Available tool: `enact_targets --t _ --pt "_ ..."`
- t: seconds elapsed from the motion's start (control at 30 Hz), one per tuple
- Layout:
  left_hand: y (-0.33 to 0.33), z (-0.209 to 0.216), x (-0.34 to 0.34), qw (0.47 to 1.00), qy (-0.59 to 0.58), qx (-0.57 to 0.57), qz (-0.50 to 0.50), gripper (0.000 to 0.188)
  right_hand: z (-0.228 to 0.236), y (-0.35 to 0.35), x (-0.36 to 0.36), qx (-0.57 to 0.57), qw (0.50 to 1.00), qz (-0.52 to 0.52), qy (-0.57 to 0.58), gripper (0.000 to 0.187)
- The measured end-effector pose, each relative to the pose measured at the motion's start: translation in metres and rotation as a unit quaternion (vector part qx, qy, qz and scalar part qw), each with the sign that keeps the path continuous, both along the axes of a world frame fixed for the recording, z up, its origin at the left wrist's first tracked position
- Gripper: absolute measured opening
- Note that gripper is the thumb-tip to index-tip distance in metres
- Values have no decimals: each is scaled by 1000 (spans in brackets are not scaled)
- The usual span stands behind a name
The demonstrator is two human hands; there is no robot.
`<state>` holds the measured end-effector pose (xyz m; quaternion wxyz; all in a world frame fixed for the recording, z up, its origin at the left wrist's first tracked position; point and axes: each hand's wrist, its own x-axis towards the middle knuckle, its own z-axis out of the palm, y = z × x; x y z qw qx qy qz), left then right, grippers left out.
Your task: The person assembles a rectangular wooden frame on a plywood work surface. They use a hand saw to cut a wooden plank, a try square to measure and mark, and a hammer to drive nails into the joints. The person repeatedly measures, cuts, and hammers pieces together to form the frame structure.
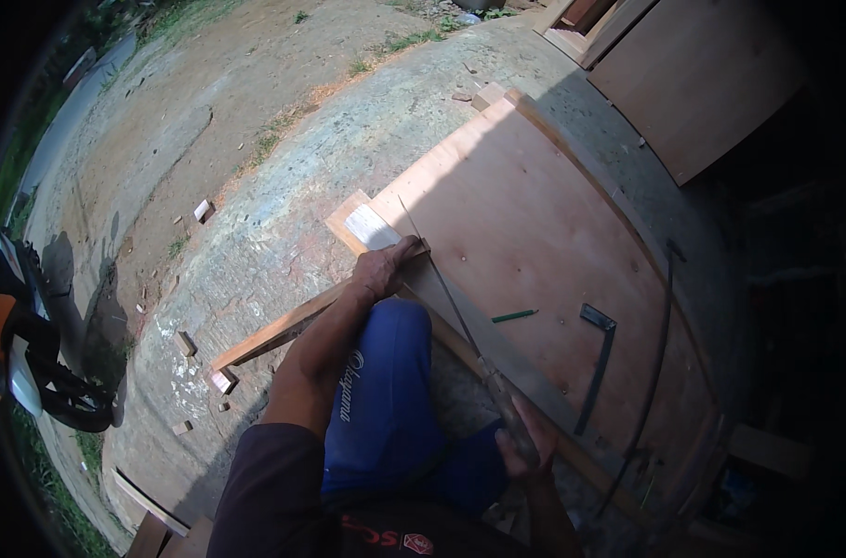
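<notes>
My right hand (532,439) is wrapped round the handle of a handsaw (456,302). The saw's thin blade points away from me and crosses close by the short end of a wooden batten (282,327). With fingers closed over that batten, my left hand (383,271) presses it down at the panel's near left corner. The batten sticks out to the left, past the large plywood panel (525,205). Lying on the panel are a green pencil (515,316), a try square (598,358) and a long dark bar (659,349) with a bent end.
Small wood offcuts (184,344) are scattered over the concrete floor (274,223) to the left. A motorcycle (37,344) stands at the far left. At the upper right is a wooden cabinet-like piece (693,84). My blue-clad knee (390,363) is against the panel's near edge.
</notes>
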<state>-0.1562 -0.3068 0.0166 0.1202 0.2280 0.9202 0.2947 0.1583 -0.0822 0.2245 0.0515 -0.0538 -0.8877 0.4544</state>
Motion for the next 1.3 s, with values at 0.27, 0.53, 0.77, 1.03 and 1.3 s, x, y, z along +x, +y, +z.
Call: enact_targets --t 0.27,0.53,0.77,1.03,1.3 --pt "-6 -7 -11 999 25 21 26 56 8 -9 -28 29 998 15 57 49" --pt "1 5 -4 999 3 35 31 57 26 7 8 35 998 9 43 51" --pt "1 3 0 1000 -22 11 13 63 40 5 15 43 999 6 -23 53" --pt "4 4 7 1000 -12 4 8 75 22 -9 -56 -26 997 -15 -73 53" --pt "0 11 8 1000 -15 -3 3 79 37 27 1 47 998 39 17 50"
